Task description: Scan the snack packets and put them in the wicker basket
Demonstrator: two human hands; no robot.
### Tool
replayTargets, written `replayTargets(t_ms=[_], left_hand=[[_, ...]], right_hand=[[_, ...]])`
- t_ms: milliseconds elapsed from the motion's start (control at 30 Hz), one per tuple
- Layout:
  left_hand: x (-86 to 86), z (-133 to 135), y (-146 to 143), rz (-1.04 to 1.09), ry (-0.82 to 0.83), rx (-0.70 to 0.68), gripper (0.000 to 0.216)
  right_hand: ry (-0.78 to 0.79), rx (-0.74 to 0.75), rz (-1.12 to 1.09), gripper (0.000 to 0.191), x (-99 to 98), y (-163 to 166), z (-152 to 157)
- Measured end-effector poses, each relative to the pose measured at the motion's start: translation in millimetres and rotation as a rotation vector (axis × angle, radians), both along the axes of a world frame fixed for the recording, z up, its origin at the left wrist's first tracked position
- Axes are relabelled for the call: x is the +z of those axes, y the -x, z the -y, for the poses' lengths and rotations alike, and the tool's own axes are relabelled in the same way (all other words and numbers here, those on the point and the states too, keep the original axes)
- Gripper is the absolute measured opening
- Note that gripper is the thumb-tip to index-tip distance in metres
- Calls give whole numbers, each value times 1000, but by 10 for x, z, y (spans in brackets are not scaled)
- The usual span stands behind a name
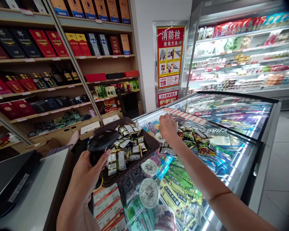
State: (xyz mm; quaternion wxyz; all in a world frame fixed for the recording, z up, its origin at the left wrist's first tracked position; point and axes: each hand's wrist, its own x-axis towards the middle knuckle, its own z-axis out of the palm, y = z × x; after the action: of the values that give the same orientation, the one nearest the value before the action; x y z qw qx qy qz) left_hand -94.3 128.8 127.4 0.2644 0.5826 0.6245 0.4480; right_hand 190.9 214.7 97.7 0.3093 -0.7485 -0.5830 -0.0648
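My left hand [90,173] is wrapped round a dark container with a round black lid [103,139], held at the near left end of a brown woven basket [148,141]. Inside the basket lie several small packets [135,150] with silver labels and gold edges. Over the glass top of a chest freezer [233,154], my right hand [168,126] is closed, its fingers curled and turned away from me. What it holds, if anything, is hidden. Beside and beyond it lie loose dark snack packets [190,138] with colourful pictures.
Frozen goods, including round tubs [149,192], show through the glass. Price labels [109,207] line its near left edge. On the left are a grey counter [50,183] and shelves of boxes [60,57]. A lit chiller [243,54] stands at the back right.
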Motion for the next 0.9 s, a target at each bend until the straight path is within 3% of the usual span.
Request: replayTargets(t_ms=[100,167,233,300,433,567,733,900], left_hand=[[17,21,-5,17,3,33,53],[11,24,-24,-6,9,19,53],[-8,15,-46,-30,-18,9,54],[-24,5,-69,-52,-43,10,55],[-4,23,-113,-59,-27,2,53],[55,82,-154,61,15,-39,57],[47,85,-189,166,24,-69,58],[-19,26,-209,120,33,-66,55]], right_hand=[[81,327,-235,23,-152,323,-27],[250,570,-598,29,-300,564,-40],[458,691,-1033,36,-452,763,-50],[527,743,-1353,36,-567,884,-67],[431,688,-1692,23,-587,915,-110],[255,646,-1670,24,-401,787,-110],[4,658,-1353,26,-187,517,-87],[-37,713,-1128,31,-110,368,-55]])
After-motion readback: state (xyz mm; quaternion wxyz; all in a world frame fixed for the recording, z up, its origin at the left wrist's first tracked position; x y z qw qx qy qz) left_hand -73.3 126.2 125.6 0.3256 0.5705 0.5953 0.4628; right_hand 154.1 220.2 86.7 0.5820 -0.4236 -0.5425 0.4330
